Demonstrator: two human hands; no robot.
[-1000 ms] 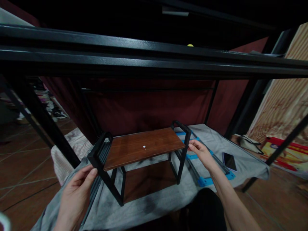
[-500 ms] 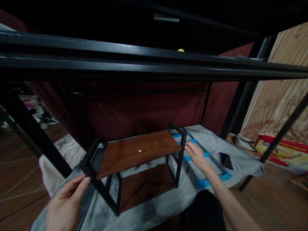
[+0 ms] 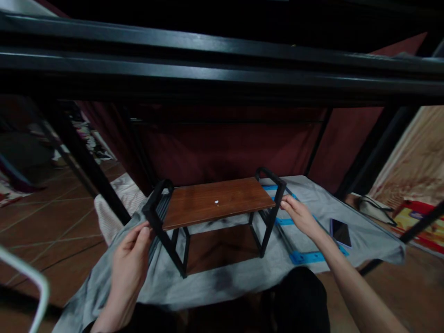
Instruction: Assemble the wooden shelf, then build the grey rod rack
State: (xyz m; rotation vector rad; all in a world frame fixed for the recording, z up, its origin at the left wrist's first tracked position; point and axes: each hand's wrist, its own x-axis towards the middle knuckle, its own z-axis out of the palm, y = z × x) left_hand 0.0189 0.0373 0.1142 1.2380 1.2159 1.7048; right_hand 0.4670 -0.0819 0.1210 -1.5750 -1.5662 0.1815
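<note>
A small two-tier shelf [image 3: 215, 199] stands upright on a grey cloth [image 3: 222, 289]. Its two brown wooden boards sit between black side frames with curved tops, and a small white spot marks the upper board. My left hand [image 3: 132, 254] has thumb and fingers closed on the left side frame, a little below the upper board's level. On the opposite side my right hand [image 3: 300, 216] pinches the right side frame near the board's corner. The fingertips of both hands are partly hidden by the frames.
Dark metal bars [image 3: 222, 60] cross above the shelf. To its right lie a blue-cornered frame [image 3: 301, 257] and a phone [image 3: 341, 232]. Dark tubes lie behind my left hand. A white curved bar [image 3: 38, 282] shows at lower left, and a red box [image 3: 421, 222] stands at right.
The view has turned left and slightly down, so everything sits farther right and higher in it. Both hands keep hold of the shelf, which shows no clear movement on the cloth.
</note>
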